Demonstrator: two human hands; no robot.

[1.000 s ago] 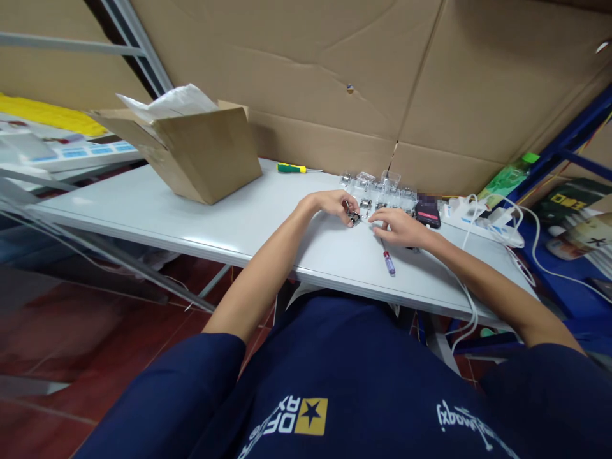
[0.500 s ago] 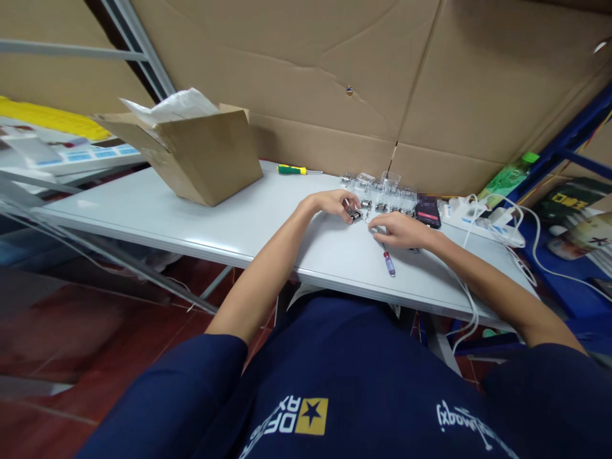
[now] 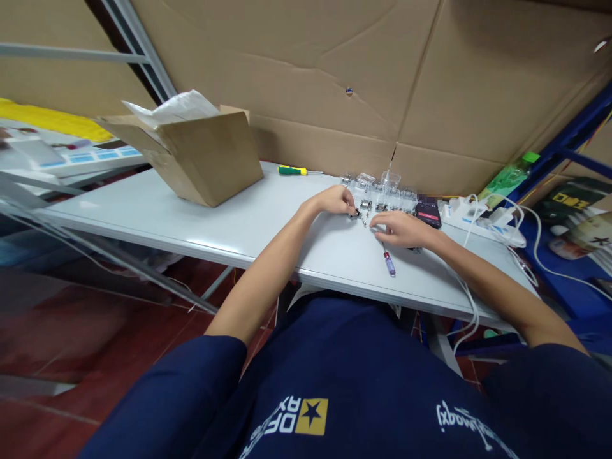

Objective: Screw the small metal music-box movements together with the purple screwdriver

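Observation:
My left hand (image 3: 337, 199) is closed, its fingertips pinching a small dark metal part (image 3: 354, 214) at the table surface. The part is mostly hidden by the fingers and too small to name exactly. To its right, my right hand (image 3: 400, 228) rests low over the table with fingers stretched out and nothing visible in them. Tiny shiny metal pieces (image 3: 364, 222) lie between the two hands. A screwdriver with a clear purple handle (image 3: 389, 264) points out toward me from beneath the right hand. Small metal assemblies (image 3: 366, 204) stand just beyond the fingers.
Clear plastic cases (image 3: 391, 179) and a black phone-like device (image 3: 428, 213) sit behind the hands. A white power strip (image 3: 482, 221) with cables lies at right. An open cardboard box (image 3: 215, 159) and a green-yellow screwdriver (image 3: 292, 171) are on the white table (image 3: 229, 233).
My left fingers have drawn together on the small dark metal part, after being spread more around it. My right hand has barely moved.

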